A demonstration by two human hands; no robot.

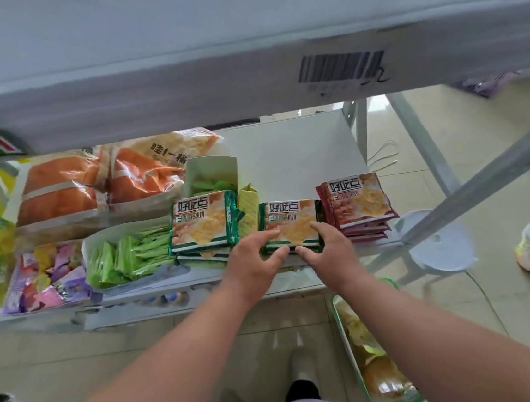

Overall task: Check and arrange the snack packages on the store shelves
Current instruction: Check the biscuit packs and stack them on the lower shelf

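Gripping one green cracker pack with left hand and right hand, white shelf, beige tiled floor.

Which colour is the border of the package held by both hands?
Green, seen in the head view on the held package.

White round stool stands on the tiled floor right of the shelf unit. Thin wire loops lie on the tiles behind it. Barcode label is fixed to the upper board.
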